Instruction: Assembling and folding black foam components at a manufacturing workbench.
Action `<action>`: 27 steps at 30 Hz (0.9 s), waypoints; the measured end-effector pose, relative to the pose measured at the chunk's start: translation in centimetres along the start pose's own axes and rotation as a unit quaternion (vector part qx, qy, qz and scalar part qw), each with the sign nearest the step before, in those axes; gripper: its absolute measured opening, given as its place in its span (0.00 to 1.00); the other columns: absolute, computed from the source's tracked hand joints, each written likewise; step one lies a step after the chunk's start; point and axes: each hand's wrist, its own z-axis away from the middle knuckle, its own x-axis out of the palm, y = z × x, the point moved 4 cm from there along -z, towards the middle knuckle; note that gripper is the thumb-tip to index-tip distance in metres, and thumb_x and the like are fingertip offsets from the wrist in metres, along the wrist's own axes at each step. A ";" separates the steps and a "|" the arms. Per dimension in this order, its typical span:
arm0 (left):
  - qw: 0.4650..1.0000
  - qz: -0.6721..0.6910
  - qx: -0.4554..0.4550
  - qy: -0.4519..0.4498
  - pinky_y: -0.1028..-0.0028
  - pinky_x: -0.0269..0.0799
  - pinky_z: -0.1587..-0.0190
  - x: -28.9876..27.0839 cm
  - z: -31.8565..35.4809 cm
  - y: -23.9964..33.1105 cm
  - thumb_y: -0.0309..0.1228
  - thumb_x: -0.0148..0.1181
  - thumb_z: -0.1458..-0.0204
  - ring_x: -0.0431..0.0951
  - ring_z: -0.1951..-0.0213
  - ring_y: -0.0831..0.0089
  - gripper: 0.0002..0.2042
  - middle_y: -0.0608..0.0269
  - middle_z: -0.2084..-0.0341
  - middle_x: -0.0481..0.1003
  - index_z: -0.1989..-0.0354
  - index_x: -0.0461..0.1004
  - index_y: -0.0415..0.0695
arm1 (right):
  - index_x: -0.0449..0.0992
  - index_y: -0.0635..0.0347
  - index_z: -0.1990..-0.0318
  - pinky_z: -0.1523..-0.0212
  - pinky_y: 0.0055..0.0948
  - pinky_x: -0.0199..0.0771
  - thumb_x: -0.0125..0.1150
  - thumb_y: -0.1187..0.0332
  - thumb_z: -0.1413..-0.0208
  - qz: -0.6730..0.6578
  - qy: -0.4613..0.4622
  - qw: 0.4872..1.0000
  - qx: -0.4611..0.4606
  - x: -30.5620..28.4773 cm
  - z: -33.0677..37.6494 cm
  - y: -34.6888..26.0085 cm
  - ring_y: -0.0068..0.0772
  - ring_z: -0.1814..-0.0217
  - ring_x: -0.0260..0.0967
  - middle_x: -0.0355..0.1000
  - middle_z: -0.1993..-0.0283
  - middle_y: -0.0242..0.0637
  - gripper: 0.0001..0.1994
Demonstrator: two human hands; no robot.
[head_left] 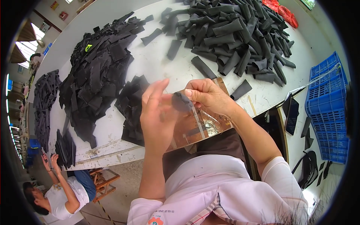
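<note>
My right hand (208, 95) is closed, with thumb and finger pinching a small black fabric piece (182, 102) at its edge. The piece looks curved and is a little blurred. My left hand (159, 108) is raised just left of it, smeared by motion, its fingers stretched upward and apart; whether it touches the piece is hard to see. Beneath both hands lies a brown board (187, 129) with a shiny clear covering and pale strips, at the table's near edge.
A pile of rolled black tubes (228, 33) covers the far right of the white table (155, 56). Flat black pieces (99, 75) are heaped at left, a smaller heap (131, 108) beside my left hand. Blue crates (328, 108) stand right. A co-worker (65, 191) sits lower left.
</note>
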 end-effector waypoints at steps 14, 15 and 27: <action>0.976 0.213 -0.029 0.028 0.72 0.65 0.56 0.8 0.7 -1.8 0.20 0.53 0.55 0.71 0.61 0.72 0.05 0.56 0.67 0.73 0.68 0.71 0.36 | 0.69 0.62 0.75 0.77 0.34 0.62 0.55 0.61 0.54 0.513 0.035 0.819 -0.253 1.7 2.1 -2.8 0.41 0.73 0.65 0.66 0.78 0.36 0.12; 0.964 0.253 -0.083 0.025 0.76 0.66 0.59 1.2 0.4 -1.5 0.16 0.52 0.57 0.71 0.64 0.75 0.05 0.59 0.68 0.73 0.70 0.71 0.34 | 0.69 0.62 0.75 0.77 0.34 0.62 0.55 0.61 0.54 0.508 0.054 0.822 -0.252 1.8 2.2 -2.6 0.41 0.73 0.65 0.66 0.77 0.36 0.12; 0.996 -0.028 0.059 -0.058 0.79 0.68 0.65 2.3 -0.8 0.7 0.17 0.58 0.60 0.71 0.69 0.78 0.07 0.58 0.71 0.72 0.70 0.71 0.35 | 0.67 0.63 0.74 0.74 0.39 0.62 0.50 0.59 0.49 0.340 -0.001 0.925 -0.171 0.8 1.9 -1.0 0.48 0.73 0.64 0.66 0.78 0.43 0.14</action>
